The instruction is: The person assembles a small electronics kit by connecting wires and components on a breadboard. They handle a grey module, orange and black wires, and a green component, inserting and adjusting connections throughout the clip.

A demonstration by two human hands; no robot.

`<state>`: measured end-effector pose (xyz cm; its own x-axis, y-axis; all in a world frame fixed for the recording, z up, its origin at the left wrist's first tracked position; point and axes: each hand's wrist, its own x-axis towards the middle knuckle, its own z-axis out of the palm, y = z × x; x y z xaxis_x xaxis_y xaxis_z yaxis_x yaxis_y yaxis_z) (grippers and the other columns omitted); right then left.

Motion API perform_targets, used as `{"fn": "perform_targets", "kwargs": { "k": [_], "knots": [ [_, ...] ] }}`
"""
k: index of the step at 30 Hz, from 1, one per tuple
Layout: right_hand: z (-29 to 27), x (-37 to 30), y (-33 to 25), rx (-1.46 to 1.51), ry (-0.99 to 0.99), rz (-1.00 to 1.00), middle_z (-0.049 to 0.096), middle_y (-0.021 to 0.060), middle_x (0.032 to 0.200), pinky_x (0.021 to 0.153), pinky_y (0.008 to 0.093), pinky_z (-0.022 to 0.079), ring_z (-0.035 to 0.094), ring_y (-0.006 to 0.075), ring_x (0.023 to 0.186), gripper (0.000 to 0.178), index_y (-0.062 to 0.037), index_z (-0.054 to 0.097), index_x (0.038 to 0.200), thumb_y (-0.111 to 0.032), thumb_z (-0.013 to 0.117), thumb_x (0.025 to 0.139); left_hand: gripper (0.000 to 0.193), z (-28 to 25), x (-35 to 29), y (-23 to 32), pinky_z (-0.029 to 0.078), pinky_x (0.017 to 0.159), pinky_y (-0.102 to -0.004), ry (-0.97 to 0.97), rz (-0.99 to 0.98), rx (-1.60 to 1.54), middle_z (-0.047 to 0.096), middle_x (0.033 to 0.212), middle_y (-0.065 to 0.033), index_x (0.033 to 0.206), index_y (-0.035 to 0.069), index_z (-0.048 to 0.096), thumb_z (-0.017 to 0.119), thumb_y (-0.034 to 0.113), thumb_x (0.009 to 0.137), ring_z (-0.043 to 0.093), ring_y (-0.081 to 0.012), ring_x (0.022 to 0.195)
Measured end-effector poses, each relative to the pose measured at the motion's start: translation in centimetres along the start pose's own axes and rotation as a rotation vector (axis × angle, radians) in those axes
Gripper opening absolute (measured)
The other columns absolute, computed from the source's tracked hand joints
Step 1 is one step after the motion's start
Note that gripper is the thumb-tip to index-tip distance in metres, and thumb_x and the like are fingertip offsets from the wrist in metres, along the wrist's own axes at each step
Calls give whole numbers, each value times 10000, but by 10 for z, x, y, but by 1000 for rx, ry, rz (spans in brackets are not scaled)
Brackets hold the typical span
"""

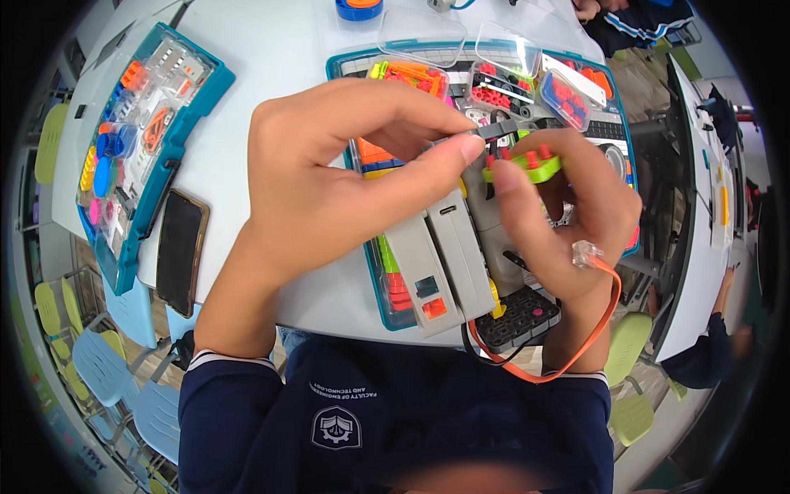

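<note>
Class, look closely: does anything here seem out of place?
Yes: the orange cable ends in a clear plug near the right hand, connected to nothing. The phone looks precariously placed, its near end apparently overhanging the table.

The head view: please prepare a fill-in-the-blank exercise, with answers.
The right hand holds a green piece with pegs coloured ____.
The left hand pinches a bar coloured ____.
The cable with the clear plug is coloured ____.
The phone lies to the ____ of the left hand.
Missing: red; gray; orange; left.
</note>
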<state>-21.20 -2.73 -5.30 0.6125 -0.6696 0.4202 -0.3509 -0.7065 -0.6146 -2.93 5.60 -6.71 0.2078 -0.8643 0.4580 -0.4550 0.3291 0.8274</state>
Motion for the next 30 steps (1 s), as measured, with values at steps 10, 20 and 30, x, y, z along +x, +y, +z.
{"fn": "perform_targets", "kwargs": {
  "k": [10, 20, 30],
  "knots": [
    [1, 13, 21, 660, 119, 201, 653, 107, 829, 552, 203, 384, 529, 86, 613, 361, 84, 585, 1206, -156, 547, 939, 182, 1, 2, 1, 497, 768, -259, -62, -222, -230, 716, 910, -93, 982, -24, 707, 715, 24, 807, 664, -129, 815],
    [1, 16, 26, 786, 19, 360, 681, 90, 863, 542, 182, 391, 545, 74, 615, 411, 39, 548, 1304, -68, 581, 909, 235, -1, 3, 3, 489, 882, -307, -125, -242, -262, 711, 1029, -146, 1051, -50, 677, 667, 21, 828, 675, -177, 946],
    [7, 14, 28, 825, -19, 301, 672, 59, 882, 519, 168, 338, 520, 55, 609, 407, 29, 541, 1312, -83, 625, 930, 373, 0, 4, 6, 439, 992, -346, -201, -282, -294, 660, 1174, -195, 1200, -98, 595, 556, 153, 928, 627, -209, 1112]
  ]
}}
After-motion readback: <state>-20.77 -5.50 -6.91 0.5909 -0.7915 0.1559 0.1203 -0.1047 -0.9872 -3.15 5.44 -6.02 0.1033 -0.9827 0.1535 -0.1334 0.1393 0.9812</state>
